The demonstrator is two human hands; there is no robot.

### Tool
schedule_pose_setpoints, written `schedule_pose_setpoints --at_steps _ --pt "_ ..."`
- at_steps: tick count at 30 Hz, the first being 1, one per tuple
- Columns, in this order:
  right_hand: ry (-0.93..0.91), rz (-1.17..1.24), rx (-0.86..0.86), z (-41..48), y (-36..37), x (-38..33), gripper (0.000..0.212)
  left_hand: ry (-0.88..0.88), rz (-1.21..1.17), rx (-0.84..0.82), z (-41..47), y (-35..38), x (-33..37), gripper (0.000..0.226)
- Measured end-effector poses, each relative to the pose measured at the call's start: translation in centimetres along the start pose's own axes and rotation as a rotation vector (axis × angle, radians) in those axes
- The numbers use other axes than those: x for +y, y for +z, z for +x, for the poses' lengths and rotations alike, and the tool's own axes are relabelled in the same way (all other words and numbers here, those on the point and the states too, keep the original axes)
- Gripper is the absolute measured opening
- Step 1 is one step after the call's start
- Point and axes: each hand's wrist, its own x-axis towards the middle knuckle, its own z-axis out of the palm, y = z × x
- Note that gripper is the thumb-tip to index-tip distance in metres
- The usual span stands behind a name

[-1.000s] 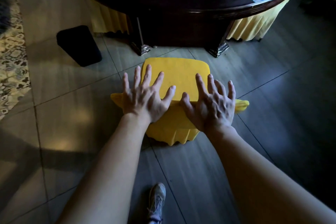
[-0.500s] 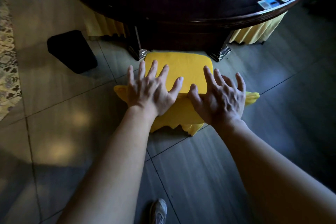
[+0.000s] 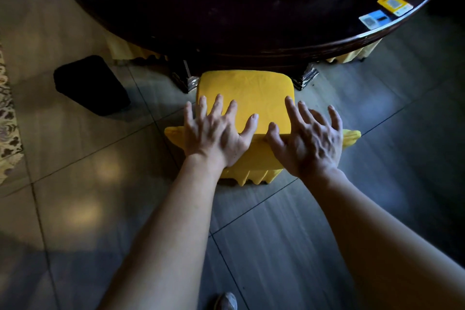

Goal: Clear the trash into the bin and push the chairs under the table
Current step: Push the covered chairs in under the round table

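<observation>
I observe the yellow-covered chair (image 3: 245, 98) standing directly at the rim of the dark round table (image 3: 226, 20), its seat front meeting the table's shadow line between two carved table legs; how far it sits under the top I cannot tell. My left hand (image 3: 214, 133) and right hand (image 3: 308, 141) both lie flat on the top of the chair back, fingers spread and not gripping anything. I judge the chair light to moderate in weight and rigid beneath a soft, loose fabric cover, which may slide or bunch under the palms on the smooth tiled floor (image 3: 75, 184). Best purchase appears to be the firm top rail of the back, pressed evenly at both corners. A black bin (image 3: 90, 85) stands on the floor, well apart to the left. Two cards (image 3: 385, 11) lie on the table edge at right.
</observation>
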Motion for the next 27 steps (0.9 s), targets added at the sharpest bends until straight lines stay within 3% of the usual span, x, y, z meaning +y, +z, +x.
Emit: schedule_pose_setpoints --at_steps 14,27 --pt "-0.008 0.033 0.000 10.6 -0.4 0.7 0.080 0.011 0.025 -0.075 10.6 0.4 0.9 0.095" --pt "-0.001 0.189 0.035 19.4 -1.1 0.4 0.080 -0.003 0.090 -0.204 19.8 -0.4 1.1 0.076"
